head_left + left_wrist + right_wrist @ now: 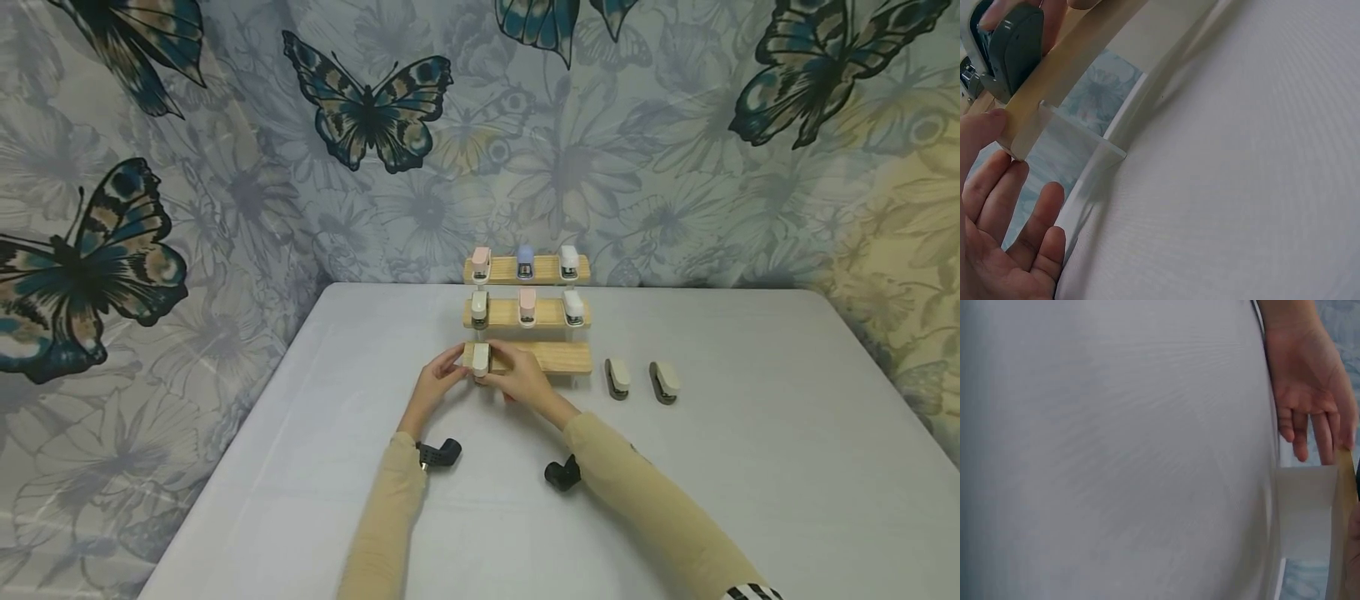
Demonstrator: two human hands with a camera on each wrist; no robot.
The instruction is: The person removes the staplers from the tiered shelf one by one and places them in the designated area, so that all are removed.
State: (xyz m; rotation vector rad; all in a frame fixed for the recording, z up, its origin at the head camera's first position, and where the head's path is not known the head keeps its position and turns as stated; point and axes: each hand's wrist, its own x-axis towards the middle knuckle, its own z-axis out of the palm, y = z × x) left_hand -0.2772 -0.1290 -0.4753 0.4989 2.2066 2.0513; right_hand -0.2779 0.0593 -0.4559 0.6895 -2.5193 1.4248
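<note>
A small white and dark green stapler (481,359) stands at the left end of the lowest wooden shelf (558,357). My right hand (527,385) pinches this stapler from its right side; in the left wrist view its fingers show behind the stapler's dark body (1017,50). My left hand (437,385) holds the left end of the shelf. In the left wrist view its thumb lies on the board's top edge and two fingertips meet the board from below, the other fingers loosely bent. Only a bit of the right hand shows in the right wrist view.
Two more pale staplers lie on the white table (750,467) right of the rack, one nearer (618,379) and one farther (664,382). Staplers in pink, blue and white stand on the middle shelf (504,312) and top shelf (504,269). Clear supports (1079,128) carry the boards.
</note>
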